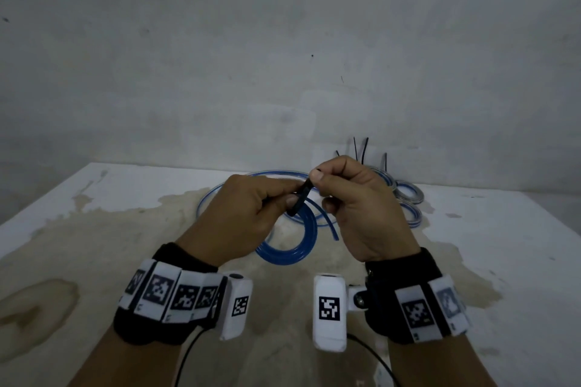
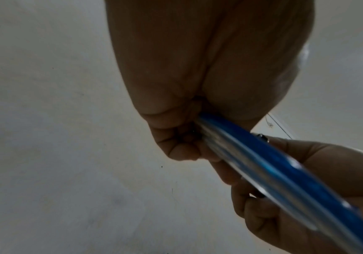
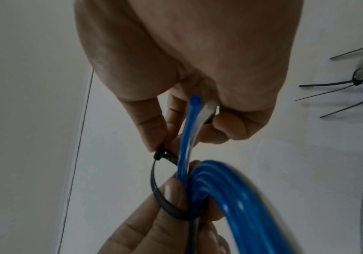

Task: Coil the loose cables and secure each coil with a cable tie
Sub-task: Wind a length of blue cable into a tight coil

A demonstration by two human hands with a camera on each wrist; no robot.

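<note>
In the head view both hands are raised over the table. My left hand (image 1: 284,199) grips a small blue cable coil (image 1: 294,248), which hangs below it. A black cable tie (image 1: 300,199) runs between the two hands. In the right wrist view my right hand (image 3: 165,137) pinches the tie's head (image 3: 162,153). The tie's strap (image 3: 157,192) forms a loose loop round the coil (image 3: 230,206) and one finger of the left hand (image 3: 171,192). One cut cable end (image 3: 194,99) points up toward the right palm. The left wrist view shows the coil (image 2: 263,168) leaving the left hand's (image 2: 182,146) curled fingers.
A larger loose blue cable (image 1: 213,195) lies on the stained white table (image 1: 125,229) behind my hands. Several tied coils (image 1: 407,195) with black tie tails sticking up sit at the back right, close to the grey wall (image 1: 283,56).
</note>
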